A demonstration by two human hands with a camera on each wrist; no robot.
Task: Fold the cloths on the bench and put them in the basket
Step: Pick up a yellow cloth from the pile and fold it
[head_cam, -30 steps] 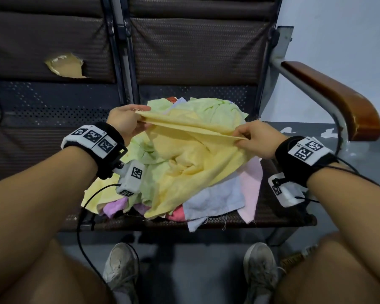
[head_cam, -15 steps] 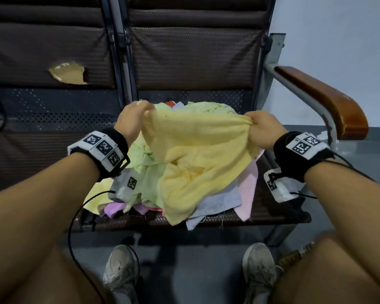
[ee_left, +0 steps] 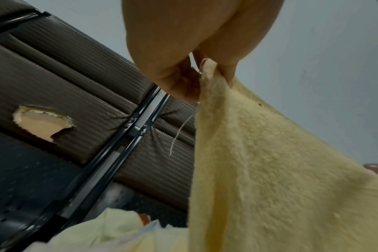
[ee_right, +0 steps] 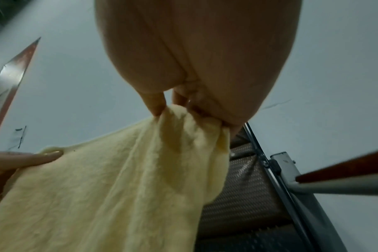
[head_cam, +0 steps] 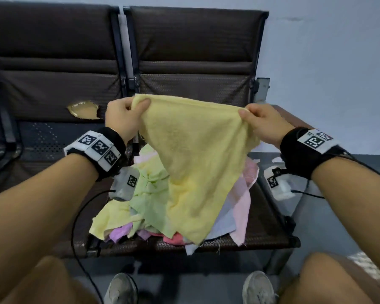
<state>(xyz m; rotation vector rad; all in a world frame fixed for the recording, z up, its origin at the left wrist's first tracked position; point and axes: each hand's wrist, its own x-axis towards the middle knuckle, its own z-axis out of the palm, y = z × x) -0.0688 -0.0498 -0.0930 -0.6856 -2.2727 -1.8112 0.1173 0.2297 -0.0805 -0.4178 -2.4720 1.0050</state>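
The yellow cloth (head_cam: 195,163) hides much of the cloth pile (head_cam: 149,198) on the bench (head_cam: 268,216); its lower part runs off both wrist views at 6 o'clock. The armrest (head_cam: 294,119) sits mostly behind the right hand (head_cam: 263,126).

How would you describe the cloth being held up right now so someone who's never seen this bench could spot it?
Look at the dark brown bench with a heap of pastel cloths on its right-hand seat. Above that heap, the left hand and right hand each pinch a top corner of the yellow towel. It is the only cloth lifted and spread open.
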